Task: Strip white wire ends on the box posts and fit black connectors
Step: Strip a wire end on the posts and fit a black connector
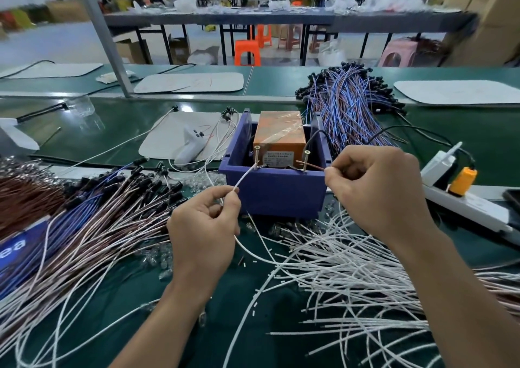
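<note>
A purple box (274, 191) with an orange block (280, 132) inside carries two upright screw posts on its near rim, the left post (256, 158) and the right post (306, 160). My left hand (205, 224) pinches a white wire (245, 176) whose end reaches the base of the left post. My right hand (377, 184) pinches a thin brownish wire (312, 165) whose tip lies at the right post. A heap of loose white wires (337, 277) covers the table in front of the box. Wires with black connectors (135, 187) lie at the left.
A big bundle of blue and brown wires (351, 105) lies behind the box at the right. A white power strip (464, 201) with an orange plug (461, 180) sits at the right. A white mat (185, 136) with a white handheld tool (190, 146) lies left of the box.
</note>
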Tool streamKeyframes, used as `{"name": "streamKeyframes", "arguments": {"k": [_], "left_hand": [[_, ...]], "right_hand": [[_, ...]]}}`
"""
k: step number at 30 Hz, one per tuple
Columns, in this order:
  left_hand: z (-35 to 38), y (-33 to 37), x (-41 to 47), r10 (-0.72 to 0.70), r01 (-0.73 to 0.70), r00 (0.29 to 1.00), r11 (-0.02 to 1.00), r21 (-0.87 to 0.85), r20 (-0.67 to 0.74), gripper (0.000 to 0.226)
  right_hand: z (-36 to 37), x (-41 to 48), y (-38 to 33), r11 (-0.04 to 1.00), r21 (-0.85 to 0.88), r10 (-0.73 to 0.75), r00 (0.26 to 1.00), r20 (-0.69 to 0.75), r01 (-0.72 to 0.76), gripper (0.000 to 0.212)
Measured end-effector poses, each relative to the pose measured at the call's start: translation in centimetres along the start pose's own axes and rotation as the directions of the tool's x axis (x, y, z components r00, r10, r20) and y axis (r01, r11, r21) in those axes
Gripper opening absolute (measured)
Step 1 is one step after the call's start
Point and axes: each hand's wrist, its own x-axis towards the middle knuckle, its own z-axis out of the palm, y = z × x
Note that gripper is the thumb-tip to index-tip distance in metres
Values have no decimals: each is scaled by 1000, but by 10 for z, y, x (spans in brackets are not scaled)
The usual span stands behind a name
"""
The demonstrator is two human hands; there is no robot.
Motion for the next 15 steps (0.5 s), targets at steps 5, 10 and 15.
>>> {"name": "streamKeyframes", "arguments": {"k": [5, 10, 15], "left_hand": [[-1, 2, 1, -19, 19, 1000, 1000, -25, 0, 11], [-3, 2, 1, -33, 33, 999, 998, -47, -1, 15], [-2, 2, 2, -67, 66, 998, 996, -61, -8, 17]], "right_hand": [[1, -1, -1, 1000, 3, 2, 1000, 0, -2, 19], [6, -5, -7, 998, -55, 40, 999, -32, -42, 19], [12, -10, -19, 991, -128, 44, 998, -45, -49, 22]]}}
